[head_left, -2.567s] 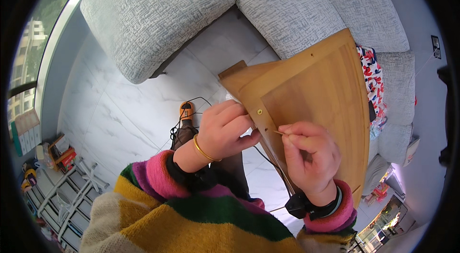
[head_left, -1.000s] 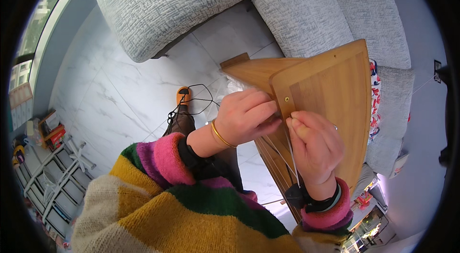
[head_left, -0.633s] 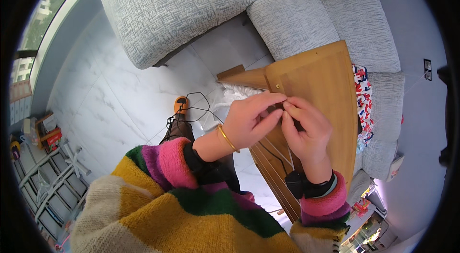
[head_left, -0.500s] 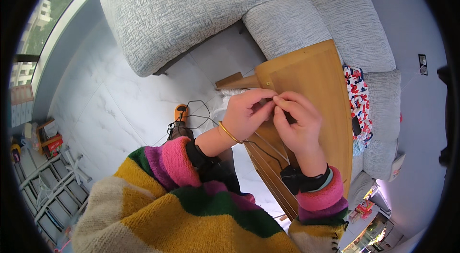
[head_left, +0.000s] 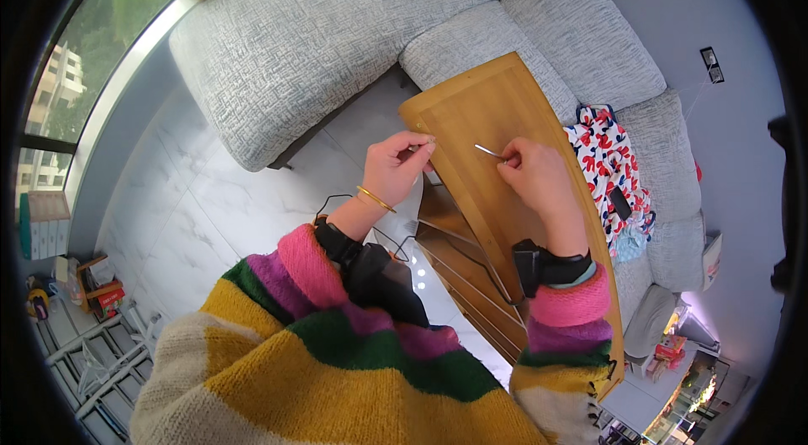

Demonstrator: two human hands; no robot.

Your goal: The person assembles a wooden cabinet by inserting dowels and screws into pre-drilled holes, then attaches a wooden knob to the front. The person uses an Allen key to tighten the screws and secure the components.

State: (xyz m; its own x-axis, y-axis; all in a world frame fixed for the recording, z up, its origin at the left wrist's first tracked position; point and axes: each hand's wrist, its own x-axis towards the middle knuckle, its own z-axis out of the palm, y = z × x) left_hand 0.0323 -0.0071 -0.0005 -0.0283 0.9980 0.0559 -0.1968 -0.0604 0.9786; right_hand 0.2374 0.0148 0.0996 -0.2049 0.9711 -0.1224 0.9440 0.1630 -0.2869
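Observation:
My right hand [head_left: 543,180] grips a thin, slightly bent silver metal rod [head_left: 488,150], whose bare end points left over a wooden tabletop [head_left: 488,104]. My left hand [head_left: 397,165], with a gold bangle on its wrist, is closed in a pinch at the table's left edge. Whatever lies between its thumb and forefinger is too small to make out. The two hands are apart. Below them, thin metal bars [head_left: 471,247] and brown wooden slats [head_left: 459,277] show beside the table's edge. A dark cable [head_left: 402,245] loops near my left forearm.
A grey sofa [head_left: 286,49] curves round the far side. A red, white and blue patterned cloth [head_left: 602,154] lies on it, with a dark phone-like object [head_left: 620,202]. Marble-look floor tiles [head_left: 160,201] spread to the left. A metal rack [head_left: 93,361] stands at lower left.
My hands, together before, have moved apart, and the metal rod now shows in my right hand. The view has shifted, so the table appears further left and the orange slipper is no longer seen.

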